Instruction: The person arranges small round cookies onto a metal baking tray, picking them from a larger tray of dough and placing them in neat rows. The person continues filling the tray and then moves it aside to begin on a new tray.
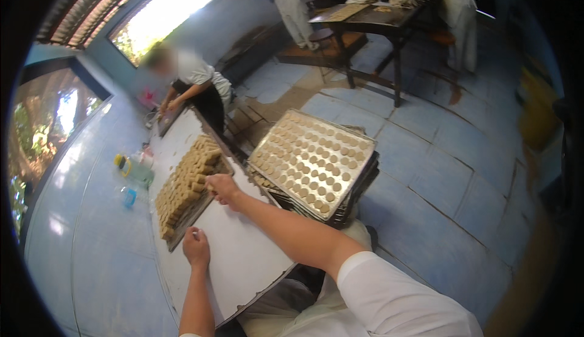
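On the white tabletop [234,264] in front of me lies a board [190,222] piled with short tan dough rolls [190,182]. My right hand [224,192] is at the board's right side, its fingers closed against the nearest rolls; what they grip is hidden. Beside the board's near end, my left hand [196,249] rests curled with fingers pressed together. Whether it holds anything small cannot be made out. To the right of the table, a metal baking tray [286,186] carries rows of flat round dough discs [313,154].
Under the tray is a stack of dark trays [362,185]. A yellow-capped bottle [135,170] and a blue-labelled clear one [128,196] stand left of the board. One person [194,78] works at the table's far end; two others are near a dark table [377,25].
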### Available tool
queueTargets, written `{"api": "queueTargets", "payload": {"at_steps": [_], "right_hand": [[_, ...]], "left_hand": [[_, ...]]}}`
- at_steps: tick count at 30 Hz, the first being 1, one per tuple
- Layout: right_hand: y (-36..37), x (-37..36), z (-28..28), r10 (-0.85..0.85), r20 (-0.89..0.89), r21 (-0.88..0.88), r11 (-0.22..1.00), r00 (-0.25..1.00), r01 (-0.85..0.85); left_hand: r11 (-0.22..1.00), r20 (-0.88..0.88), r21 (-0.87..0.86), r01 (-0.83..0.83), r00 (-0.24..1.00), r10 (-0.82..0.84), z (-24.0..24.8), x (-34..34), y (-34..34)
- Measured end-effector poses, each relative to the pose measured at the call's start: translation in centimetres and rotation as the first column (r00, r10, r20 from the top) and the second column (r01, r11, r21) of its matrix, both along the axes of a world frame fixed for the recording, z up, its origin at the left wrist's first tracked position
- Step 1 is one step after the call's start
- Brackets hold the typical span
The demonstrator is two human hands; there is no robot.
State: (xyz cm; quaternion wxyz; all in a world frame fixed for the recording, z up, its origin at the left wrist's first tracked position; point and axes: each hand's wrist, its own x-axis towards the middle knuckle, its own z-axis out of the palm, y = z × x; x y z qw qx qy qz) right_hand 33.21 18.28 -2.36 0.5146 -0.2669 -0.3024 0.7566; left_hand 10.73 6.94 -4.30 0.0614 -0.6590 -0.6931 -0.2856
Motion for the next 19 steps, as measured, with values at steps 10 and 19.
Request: {"api": "queueTargets", "payload": {"at_steps": [10, 19], "right_hand": [[0.0, -1.2, -0.3, -0.111, 0.180, 0.129, 0.988, 0.977, 0.089], [-7.8, -5.9, 1.8, -0.038, 0.270, 0.555, 0.822, 0.962, -0.123]], "left_hand": [[0.994, -0.016, 0.038, 0.099, 0.995, -0.098, -0.5, -0.7, 0.0], [0.989, -0.059, -0.087, 0.120, 0.990, -0.125, -4.5, -4.6, 3.2]]}}
